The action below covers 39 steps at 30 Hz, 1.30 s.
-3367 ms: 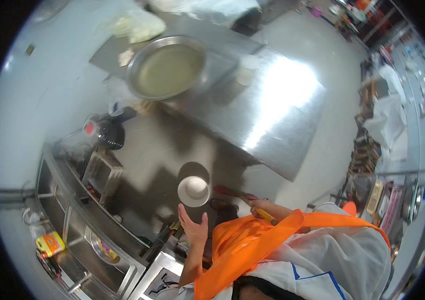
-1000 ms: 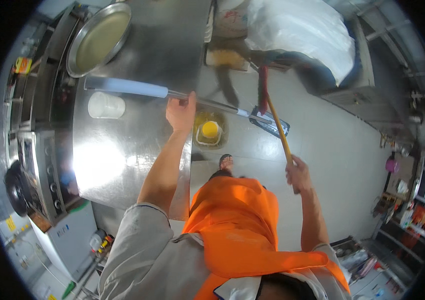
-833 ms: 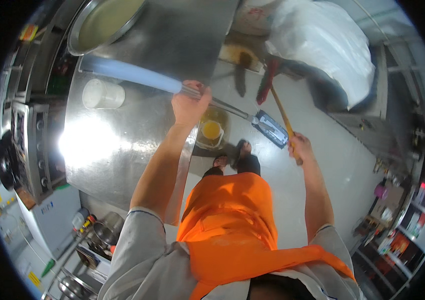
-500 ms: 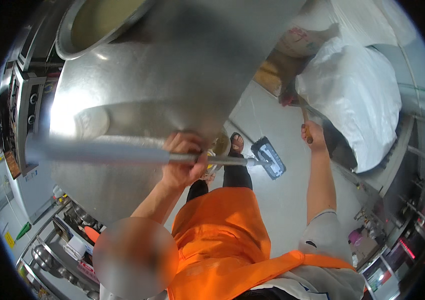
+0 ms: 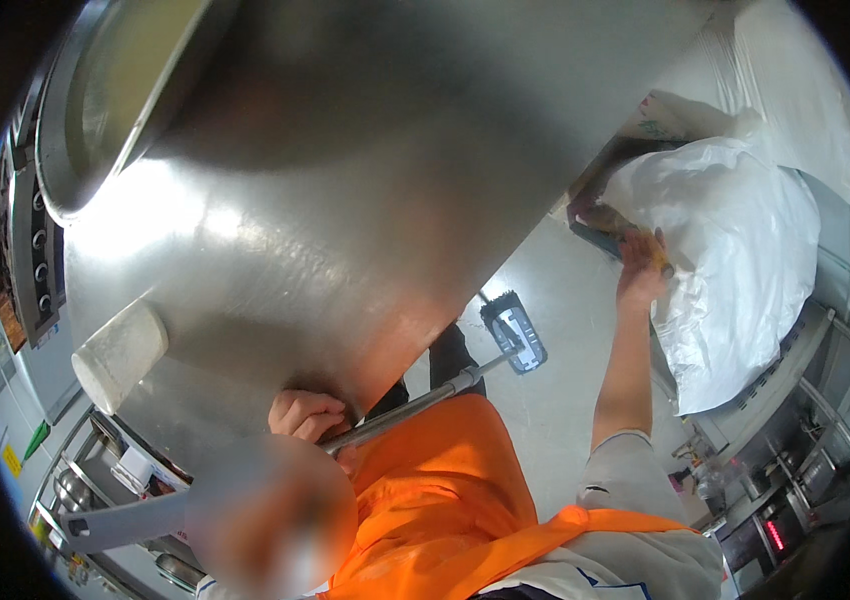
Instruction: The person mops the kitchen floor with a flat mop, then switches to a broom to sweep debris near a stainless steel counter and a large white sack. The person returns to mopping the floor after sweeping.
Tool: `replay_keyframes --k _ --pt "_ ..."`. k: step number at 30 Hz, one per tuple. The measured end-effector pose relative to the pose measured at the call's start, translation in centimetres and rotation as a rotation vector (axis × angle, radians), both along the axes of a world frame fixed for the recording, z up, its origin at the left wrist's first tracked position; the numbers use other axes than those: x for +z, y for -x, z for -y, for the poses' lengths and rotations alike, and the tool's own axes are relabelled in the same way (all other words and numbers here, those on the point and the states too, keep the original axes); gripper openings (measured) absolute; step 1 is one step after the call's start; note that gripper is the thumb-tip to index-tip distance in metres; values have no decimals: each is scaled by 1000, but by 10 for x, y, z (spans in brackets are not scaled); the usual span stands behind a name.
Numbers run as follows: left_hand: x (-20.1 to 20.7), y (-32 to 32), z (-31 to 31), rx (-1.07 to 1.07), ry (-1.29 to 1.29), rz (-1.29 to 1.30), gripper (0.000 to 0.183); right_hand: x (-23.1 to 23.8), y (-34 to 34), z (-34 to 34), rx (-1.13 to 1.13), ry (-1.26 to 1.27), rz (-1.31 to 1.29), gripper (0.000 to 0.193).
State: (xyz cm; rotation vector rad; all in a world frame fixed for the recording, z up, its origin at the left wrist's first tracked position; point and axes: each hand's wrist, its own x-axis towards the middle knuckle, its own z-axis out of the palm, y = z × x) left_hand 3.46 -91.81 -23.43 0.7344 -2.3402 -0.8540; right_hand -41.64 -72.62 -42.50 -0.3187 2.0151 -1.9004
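My left hand [image 5: 309, 416] is closed round the metal pole of a floor brush [image 5: 415, 408], at the near edge of the steel table. The pole's grey grip [image 5: 130, 522] slants to the lower left, and the dark, rectangular brush head [image 5: 515, 333] rests on the grey floor. On the right, my right hand [image 5: 642, 272] is wrapped round a wooden-handled tool [image 5: 667, 270] beside a large white plastic bag. That tool's far end is blurred among the dark items by the bag, so its kind cannot be made out.
The broad steel table [image 5: 345, 250] fills the left and middle. On it are a large metal pot [image 5: 63, 170] with pale liquid and a white plastic tub [image 5: 121, 356]. The white plastic bag [image 5: 725, 250] bulges at the right. A stove [image 5: 33, 240] stands far left; a rack [image 5: 70, 490] is lower left.
My left hand has come nearer my body, and the pole now tilts down to the left. My right hand has shifted slightly upward and right. The view has also turned.
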Motion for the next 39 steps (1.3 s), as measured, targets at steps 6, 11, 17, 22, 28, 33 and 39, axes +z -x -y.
replay_keyframes --k 6,11,17,22,28,33,39 --pt "9 -8 -1 -30 -84 155 49 -20 17 28 141 -579 -397 36" --pt "0 -9 -3 -8 -15 62 58 -29 57 39 20 -261 -131 38" --pt "7 -16 -3 -35 -49 147 63 -48 90 27 95 -692 -998 24" --pt "11 -15 1 -60 -71 178 59 -45 93 48 190 -632 -977 18" --pt "6 -6 4 -54 -2 95 42 -22 59 43 206 -983 -1013 30" --pt "6 -5 4 -61 -40 91 38 -17 12 33 -177 -476 1 23" --pt "8 -1 6 -77 -36 105 32 17 -29 -1 -183 -304 15 22"
